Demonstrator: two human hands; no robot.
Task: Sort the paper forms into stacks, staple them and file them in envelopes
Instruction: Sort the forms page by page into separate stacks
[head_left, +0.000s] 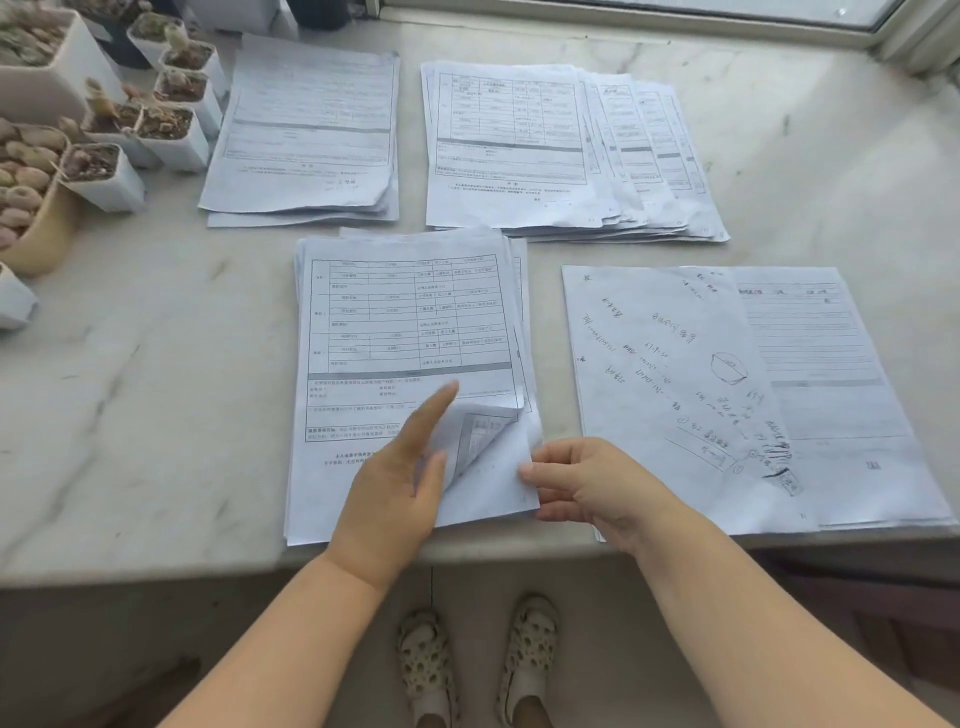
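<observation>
At six o'clock, below the counter edge, two feet in perforated clogs (478, 660) stand on the floor. Just above them the marble counter (130, 415) begins, and on it, at the centre, lies the near stack of forms (405, 332), its bottom edge almost flush with the counter's lip. The left hand (400, 467) rests flat on the lower part of this stack, fingers straight and together, pointing toward one o'clock, gripping nothing. Beside those fingers the top sheet's lower-right corner (480, 436) is curled up and over, showing print on its underside. The right hand (582, 483) pinches the right edge of the sheets at that corner between thumb and curled fingers; how many sheets it holds I cannot tell.

At three o'clock, just apart from this stack, lies a sheet with handwriting (670, 374), turned askew over a printed pile (831, 374) that reaches the counter's near edge.

Farther off, at twelve to one o'clock, a fanned stack (550, 145) spreads rightward. At eleven o'clock sits a neater stack (306, 135). At ten o'clock, crowding that stack's left edge, stand small white pots of succulents (171, 109), with a tan pot (36, 208) at nine o'clock. A window frame (675, 21) runs along the far edge.
</observation>
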